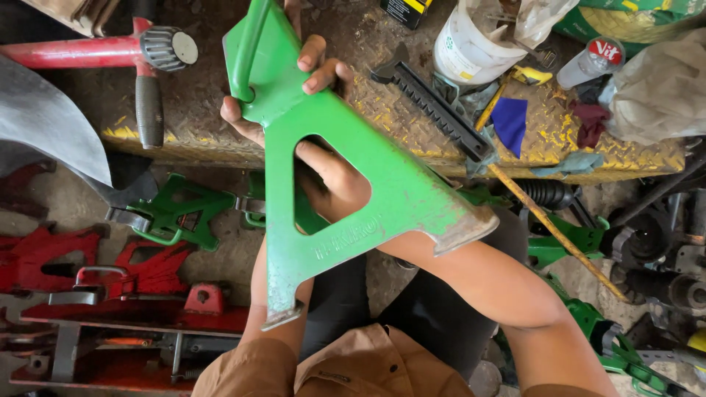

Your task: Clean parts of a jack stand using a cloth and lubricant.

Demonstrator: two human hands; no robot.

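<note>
- The green jack stand base (pixel 323 147) is held up in the air right in front of the camera, narrow top end pointing away, its two worn feet toward the person, over the lap and the bench edge.
- Left hand (pixel 254 121) is curled around the narrow neck from behind, thumb and fingertips wrapping over the rim, closed on it.
- Right hand (pixel 334 184) is poked inside the frame, showing through the triangular cut-out, fingers bent against the inner wall. Can't tell how tight it's gripping.
- The feet hang free and the bottom corners touch nothing. The top end reaches over the yellow-flecked checker-plate bench (pixel 198 110).
- Just beside it on the bench: a black toothed ratchet bar (pixel 434 110), a white plastic tub (pixel 471 44), a blue scrap (pixel 510 121) and rags.
- Left side: red-handled tool with a knurled cap (pixel 110 50).
- Floor below is crowded with more green stands (pixel 180 213), red stands (pixel 88 257) and a rusty yellow rod (pixel 555 231) leaning across, so little open room there.
</note>
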